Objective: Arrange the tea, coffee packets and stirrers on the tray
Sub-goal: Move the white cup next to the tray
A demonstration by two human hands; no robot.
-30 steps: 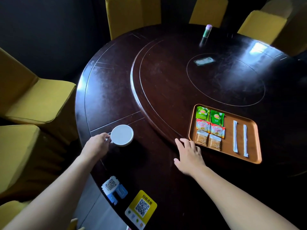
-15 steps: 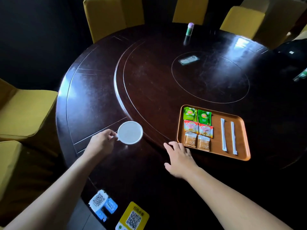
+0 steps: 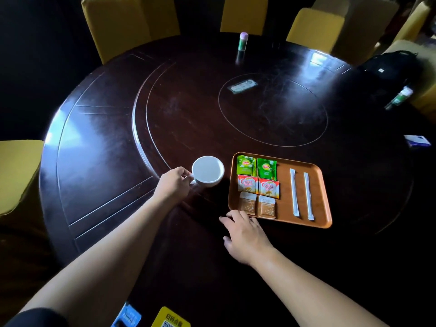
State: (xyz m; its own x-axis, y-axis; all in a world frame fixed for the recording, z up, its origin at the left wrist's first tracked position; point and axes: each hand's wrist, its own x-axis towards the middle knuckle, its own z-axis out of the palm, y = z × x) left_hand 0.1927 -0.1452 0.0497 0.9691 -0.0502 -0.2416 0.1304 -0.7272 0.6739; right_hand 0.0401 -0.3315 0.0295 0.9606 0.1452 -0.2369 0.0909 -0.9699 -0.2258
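The tray (image 3: 325, 199) serves as the landmark: an orange rectangle with rounded corners, lying flat on the dark round surface (image 3: 188, 102).

Well left of the tray, the left hand (image 3: 173, 185) has its grip closed on the handle of a white cup (image 3: 208, 170). The cup stands just beside the tray's left edge, apart from it, with its open mouth facing up. Whether its base touches the surface cannot be told.

Just in front of the tray's near left corner, the right hand (image 3: 246, 234) lies palm down with its grip wide and holding nothing; the fingertips (image 3: 233, 214) reach the tray's near rim beside the brown packets.

Inside the tray, the left half carries six packets in two columns and three rows. The far row has two green tea packets (image 3: 256, 166), the middle row two red and white coffee creamer packets (image 3: 259, 186), and the near row two brown packets (image 3: 257, 206). Neighbours sit close together or touching.

In the tray's right half lie two white wrapped stirrers (image 3: 300, 192), side by side and apart, running from the far side toward the near side.

Far beyond the tray, near the opposite edge of the surface, a small green bottle with a pink cap (image 3: 243, 41) stands upright. Yellow chairs (image 3: 132, 22) ring the far side.
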